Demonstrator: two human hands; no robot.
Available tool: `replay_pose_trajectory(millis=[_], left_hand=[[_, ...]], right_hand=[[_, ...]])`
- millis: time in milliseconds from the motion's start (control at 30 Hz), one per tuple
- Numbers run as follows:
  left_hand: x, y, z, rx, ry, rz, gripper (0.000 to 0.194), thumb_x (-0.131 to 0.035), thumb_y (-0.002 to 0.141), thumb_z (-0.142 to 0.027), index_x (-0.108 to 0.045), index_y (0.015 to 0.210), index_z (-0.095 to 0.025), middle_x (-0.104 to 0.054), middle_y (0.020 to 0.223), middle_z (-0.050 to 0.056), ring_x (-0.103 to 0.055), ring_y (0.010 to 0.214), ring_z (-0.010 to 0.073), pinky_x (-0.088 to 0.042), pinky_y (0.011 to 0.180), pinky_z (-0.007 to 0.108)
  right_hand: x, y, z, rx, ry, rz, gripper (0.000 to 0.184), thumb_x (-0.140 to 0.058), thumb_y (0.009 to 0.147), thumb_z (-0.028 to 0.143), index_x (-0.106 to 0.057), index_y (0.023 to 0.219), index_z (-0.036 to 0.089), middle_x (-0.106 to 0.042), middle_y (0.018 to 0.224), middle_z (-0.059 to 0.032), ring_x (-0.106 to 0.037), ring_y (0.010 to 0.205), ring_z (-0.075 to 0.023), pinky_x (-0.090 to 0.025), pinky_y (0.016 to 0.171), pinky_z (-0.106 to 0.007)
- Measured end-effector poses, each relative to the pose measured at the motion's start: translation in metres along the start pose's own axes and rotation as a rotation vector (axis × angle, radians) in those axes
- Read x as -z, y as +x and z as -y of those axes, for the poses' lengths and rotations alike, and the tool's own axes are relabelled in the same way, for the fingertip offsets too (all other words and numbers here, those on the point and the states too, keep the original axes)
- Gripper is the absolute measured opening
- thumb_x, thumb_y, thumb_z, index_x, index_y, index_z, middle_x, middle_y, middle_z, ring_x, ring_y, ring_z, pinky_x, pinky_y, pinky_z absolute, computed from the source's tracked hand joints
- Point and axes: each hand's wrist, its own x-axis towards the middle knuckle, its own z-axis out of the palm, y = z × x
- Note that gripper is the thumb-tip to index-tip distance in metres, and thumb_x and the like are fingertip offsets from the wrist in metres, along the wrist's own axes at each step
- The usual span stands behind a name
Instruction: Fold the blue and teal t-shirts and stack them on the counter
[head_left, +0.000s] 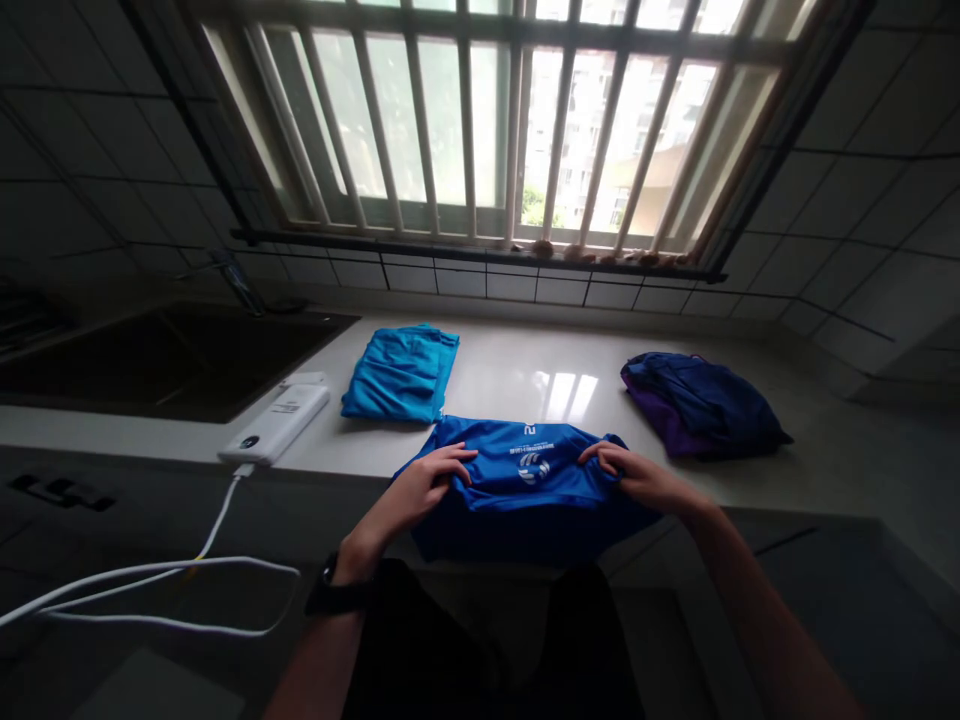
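Note:
A royal-blue sports shirt [525, 470] with white print lies at the counter's front edge, its lower part hanging over the edge. My left hand [431, 478] grips the shirt's left side, fingers curled into the fabric. My right hand [634, 475] pinches its right side the same way. A black watch sits on my left wrist. A folded turquoise garment [401, 372] lies behind and to the left. A bundled dark navy and purple garment [697, 402] lies to the right.
A white power bank [276, 424] lies on the pale counter [540, 375], its white cable trailing off the front edge to the left. A dark sink [165, 360] with a tap is at the left. A barred window runs along the back wall.

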Motion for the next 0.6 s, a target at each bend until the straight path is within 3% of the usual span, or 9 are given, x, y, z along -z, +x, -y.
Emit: replay_pose_trajectory(millis=[67, 233, 433, 600], left_hand=[[-0.006, 0.009, 0.000, 0.018, 0.001, -0.050, 0.037, -0.048, 0.089, -0.015, -0.077, 0.111, -0.023, -0.069, 0.142, 0.005, -0.056, 0.142, 0.0238, -0.041, 0.122, 0.041], [-0.005, 0.059, -0.011, 0.045, 0.123, -0.088, 0.062, -0.049, 0.082, -0.002, -0.065, 0.139, -0.021, -0.065, 0.146, 0.007, -0.063, 0.134, 0.0218, -0.043, 0.120, 0.037], [0.002, 0.132, -0.010, 0.120, 0.307, 0.003, 0.057, -0.045, 0.082, 0.002, -0.071, 0.130, -0.017, -0.074, 0.132, 0.012, -0.070, 0.121, 0.0260, -0.049, 0.112, 0.038], [0.003, 0.175, -0.001, 0.182, 0.397, -0.038, 0.054, -0.048, 0.083, 0.003, -0.072, 0.127, -0.017, -0.076, 0.127, 0.011, -0.072, 0.117, 0.0245, -0.050, 0.107, 0.033]], right_hand=[[-0.003, 0.009, -0.012, 0.060, -0.070, -0.086, 0.003, -0.053, 0.081, 0.022, -0.054, 0.080, 0.024, -0.066, 0.128, -0.0101, -0.059, 0.120, -0.0270, -0.045, 0.106, -0.041], [0.004, 0.045, -0.039, 0.081, -0.237, -0.282, 0.012, -0.045, 0.070, 0.013, -0.043, 0.071, 0.025, -0.065, 0.119, -0.0106, -0.058, 0.115, -0.0256, -0.046, 0.104, -0.041], [0.020, 0.097, -0.063, 0.017, -0.415, -0.464, 0.022, -0.042, 0.066, 0.004, -0.040, 0.071, 0.026, -0.061, 0.101, -0.0085, -0.058, 0.096, -0.0217, -0.049, 0.094, -0.035], [0.030, 0.136, -0.073, -0.053, -0.549, -0.559, 0.026, -0.045, 0.070, -0.001, -0.047, 0.072, 0.024, -0.059, 0.098, -0.0094, -0.056, 0.087, -0.0217, -0.047, 0.086, -0.033]])
